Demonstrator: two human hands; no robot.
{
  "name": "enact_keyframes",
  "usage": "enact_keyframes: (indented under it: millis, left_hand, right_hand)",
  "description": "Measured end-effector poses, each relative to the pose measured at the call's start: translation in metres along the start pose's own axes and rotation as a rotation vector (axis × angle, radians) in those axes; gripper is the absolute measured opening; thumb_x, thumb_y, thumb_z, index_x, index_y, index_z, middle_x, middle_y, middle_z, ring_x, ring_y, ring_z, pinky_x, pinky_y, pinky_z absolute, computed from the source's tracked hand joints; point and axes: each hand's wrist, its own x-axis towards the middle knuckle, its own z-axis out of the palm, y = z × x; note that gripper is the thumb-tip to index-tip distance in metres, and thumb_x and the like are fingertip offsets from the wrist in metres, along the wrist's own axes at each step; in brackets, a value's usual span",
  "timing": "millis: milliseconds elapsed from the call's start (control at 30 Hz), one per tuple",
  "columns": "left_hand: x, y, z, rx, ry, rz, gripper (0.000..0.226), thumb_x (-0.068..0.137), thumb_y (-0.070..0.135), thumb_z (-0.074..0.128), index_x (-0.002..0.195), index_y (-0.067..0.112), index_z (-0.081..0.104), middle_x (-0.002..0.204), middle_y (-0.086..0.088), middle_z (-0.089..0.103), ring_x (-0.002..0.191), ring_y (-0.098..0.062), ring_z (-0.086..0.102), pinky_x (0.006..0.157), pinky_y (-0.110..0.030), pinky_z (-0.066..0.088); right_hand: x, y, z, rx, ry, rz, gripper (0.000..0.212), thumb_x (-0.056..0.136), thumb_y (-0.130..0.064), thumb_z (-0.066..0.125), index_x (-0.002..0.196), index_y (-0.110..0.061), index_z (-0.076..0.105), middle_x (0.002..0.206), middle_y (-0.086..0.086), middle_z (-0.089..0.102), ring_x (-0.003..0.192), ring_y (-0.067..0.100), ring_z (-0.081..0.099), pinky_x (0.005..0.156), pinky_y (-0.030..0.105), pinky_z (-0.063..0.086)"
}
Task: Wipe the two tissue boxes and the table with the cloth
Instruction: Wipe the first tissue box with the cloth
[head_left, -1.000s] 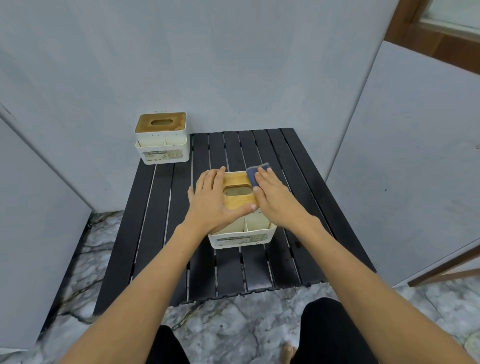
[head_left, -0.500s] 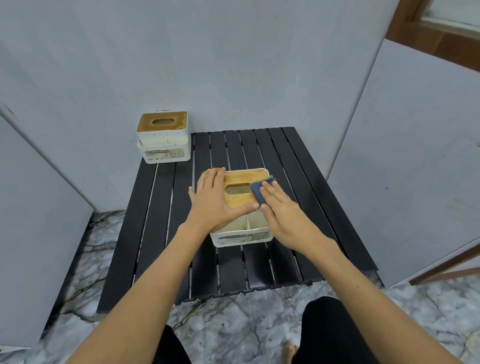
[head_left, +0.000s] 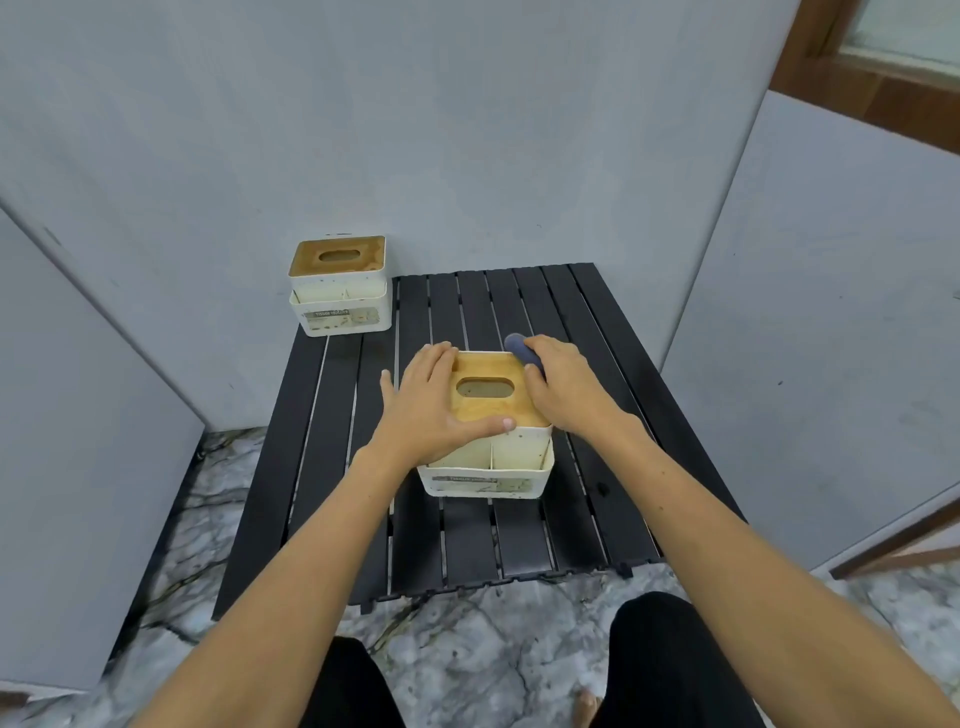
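1. Head view: a low black slatted desk (head_left: 519, 525) stands on a marbled floor (head_left: 467, 654) against grey wall panels (head_left: 467, 130).
2. A white plastic tissue box with a wooden lid and an oval slot (head_left: 488, 415) sits at the desk's middle.
3. The left hand (head_left: 431, 410) lies flat on the lid's left side, fingers straight, its grip wide, thumb along the near edge.
4. The right hand (head_left: 563, 389) curls its grip round a dark blue cloth (head_left: 522, 349), pressing it at the lid's far right corner.
5. A second white tissue box with a wooden lid (head_left: 340, 286) stands at the desk's far left corner, well apart from the hands.
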Motion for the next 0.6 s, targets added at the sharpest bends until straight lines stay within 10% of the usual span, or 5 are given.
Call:
enact_keyframes:
  millis: [333,600]
  left_hand:
    - [-0.052,0.009,-0.029,0.066,-0.081,-0.235,0.105,0.074,0.08,0.061,0.153,0.018,0.03,0.163,-0.002,0.026,0.149,-0.027,0.027,0.118,-0.069,0.009]
    - [-0.075,0.022,-0.011,-0.151,-0.22,-0.157,0.146,0.05,0.093,0.066,0.159,0.029,-0.006,0.167,-0.007,-0.021,0.155,-0.033,-0.003,0.121,-0.064,-0.003]
  right_hand:
    - [-0.08,-0.003,-0.001,0.046,0.097,0.028,0.027,0.103,-0.017,0.038,0.127,-0.014,0.051,0.122,-0.002,0.056,0.111,0.014,0.048,0.086,0.023,0.038]
    - [-0.137,-0.014,0.003,0.084,0.162,-0.028,0.037,0.102,-0.009,0.041,0.139,-0.009,0.047,0.141,0.0,0.049,0.122,0.008,0.037,0.095,0.011,0.027]
